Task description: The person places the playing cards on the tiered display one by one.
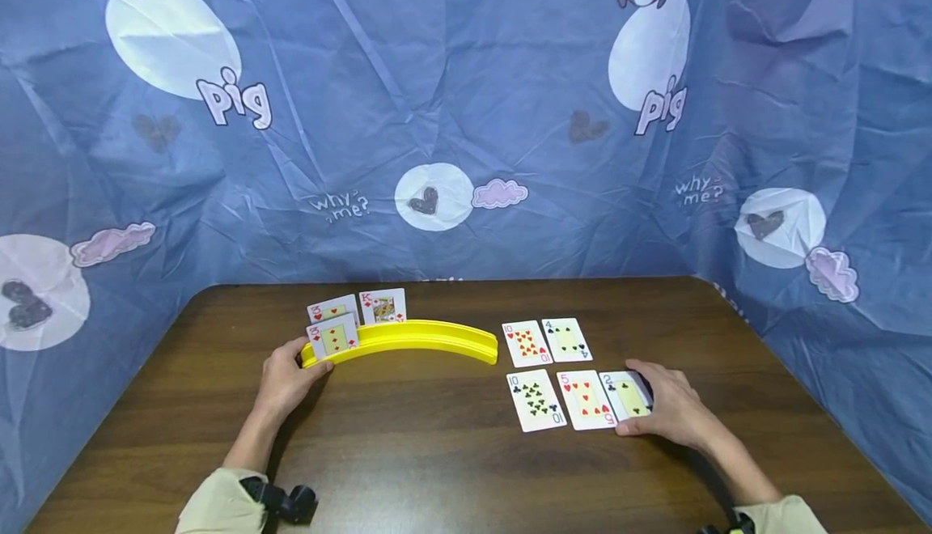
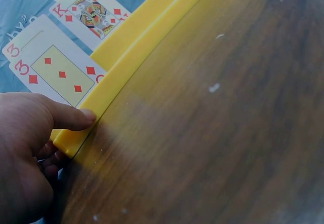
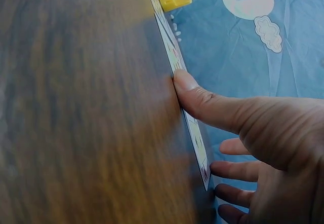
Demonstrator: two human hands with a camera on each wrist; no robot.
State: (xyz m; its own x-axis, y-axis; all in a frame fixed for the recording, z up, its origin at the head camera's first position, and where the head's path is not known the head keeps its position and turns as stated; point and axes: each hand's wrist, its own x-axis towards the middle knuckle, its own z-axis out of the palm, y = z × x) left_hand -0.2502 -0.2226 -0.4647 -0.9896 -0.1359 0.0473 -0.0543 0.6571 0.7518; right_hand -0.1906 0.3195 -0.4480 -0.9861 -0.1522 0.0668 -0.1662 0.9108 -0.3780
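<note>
My left hand (image 1: pixel 284 382) grips the left end of a curved yellow card holder (image 1: pixel 429 336), thumb on its front wall and fingers behind. In its slot stand a three of diamonds (image 1: pixel 333 338), a three of hearts (image 1: pixel 329 308) mostly hidden behind it, and a king of diamonds (image 1: pixel 383 306). On the right, my right hand (image 1: pixel 677 408) holds a two of clubs (image 1: pixel 624 398) by its edges between thumb and fingers, low at the tabletop. The card's left edge meets a five of hearts (image 1: pixel 584 400); its right part is hidden by the hand.
A ten of clubs (image 1: pixel 535 400) lies left of the five. Behind them, a ten of hearts (image 1: pixel 526 344) and a four of spades (image 1: pixel 566 341) lie face up near the holder's right end. Blue patterned cloth (image 1: pixel 437 113) hangs around the wooden table (image 1: pixel 429 469).
</note>
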